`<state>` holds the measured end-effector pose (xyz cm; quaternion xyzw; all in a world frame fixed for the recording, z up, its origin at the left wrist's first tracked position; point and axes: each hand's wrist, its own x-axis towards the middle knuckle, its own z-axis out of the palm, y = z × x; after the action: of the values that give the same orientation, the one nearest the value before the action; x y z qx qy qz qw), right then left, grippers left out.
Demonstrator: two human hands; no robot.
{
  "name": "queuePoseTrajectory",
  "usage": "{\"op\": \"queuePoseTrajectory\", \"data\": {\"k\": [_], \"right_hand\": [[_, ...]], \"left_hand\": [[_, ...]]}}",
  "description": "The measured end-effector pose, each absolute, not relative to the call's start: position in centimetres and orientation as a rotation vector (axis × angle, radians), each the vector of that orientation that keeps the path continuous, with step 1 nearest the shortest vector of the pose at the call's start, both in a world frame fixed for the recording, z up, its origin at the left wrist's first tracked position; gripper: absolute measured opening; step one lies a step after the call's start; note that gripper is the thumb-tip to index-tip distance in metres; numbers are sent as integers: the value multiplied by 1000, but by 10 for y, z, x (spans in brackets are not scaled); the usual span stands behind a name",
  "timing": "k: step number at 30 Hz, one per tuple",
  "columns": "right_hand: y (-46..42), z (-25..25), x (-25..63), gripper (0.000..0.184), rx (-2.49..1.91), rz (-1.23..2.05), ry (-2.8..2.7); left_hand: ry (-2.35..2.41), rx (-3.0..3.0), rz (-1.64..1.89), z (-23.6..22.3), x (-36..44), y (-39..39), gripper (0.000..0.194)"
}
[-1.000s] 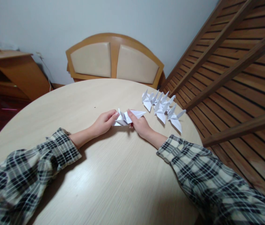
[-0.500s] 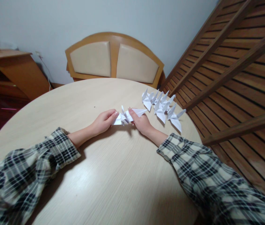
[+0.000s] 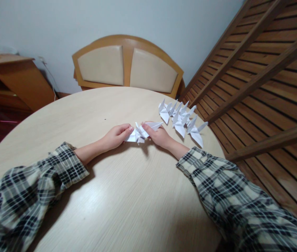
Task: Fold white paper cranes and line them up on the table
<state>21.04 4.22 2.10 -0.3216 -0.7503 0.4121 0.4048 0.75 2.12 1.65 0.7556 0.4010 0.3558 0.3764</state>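
A white folded paper crane (image 3: 139,134) is held between my two hands, just above the middle of the round table (image 3: 127,196). My left hand (image 3: 118,135) pinches its left wing, thumb on top and fingers underneath. On the other side my right hand (image 3: 158,135) grips the right wing, whose pointed tip sticks out past the thumb. The fingers under the paper are mostly hidden. Beyond my right hand, several finished-looking white paper cranes (image 3: 180,130) stand in a cluster near the table's right edge.
A wooden headboard-like panel with cream pads (image 3: 153,70) rises behind the table's far edge. Wooden slats (image 3: 255,87) run close along the right side. At the left stands a brown desk (image 3: 19,80), with a cable (image 3: 50,73) on the wall beside it.
The held crane has tilted between my hands, and its middle folds have shifted and spread a little. Both hands keep their hold in nearly the same place. The cluster of cranes is unchanged.
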Motion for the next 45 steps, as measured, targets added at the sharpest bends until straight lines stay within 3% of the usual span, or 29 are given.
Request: {"op": "queuePoseTrajectory", "data": {"k": [24,45], "right_hand": [[33,20,195,49,-969,1000,-1510],[48,20,214,47,-828,932,-1876]], "left_hand": [[1256,2003,1293,26,16,16,28],[1107,1916,1036,22,11,21,29]]}}
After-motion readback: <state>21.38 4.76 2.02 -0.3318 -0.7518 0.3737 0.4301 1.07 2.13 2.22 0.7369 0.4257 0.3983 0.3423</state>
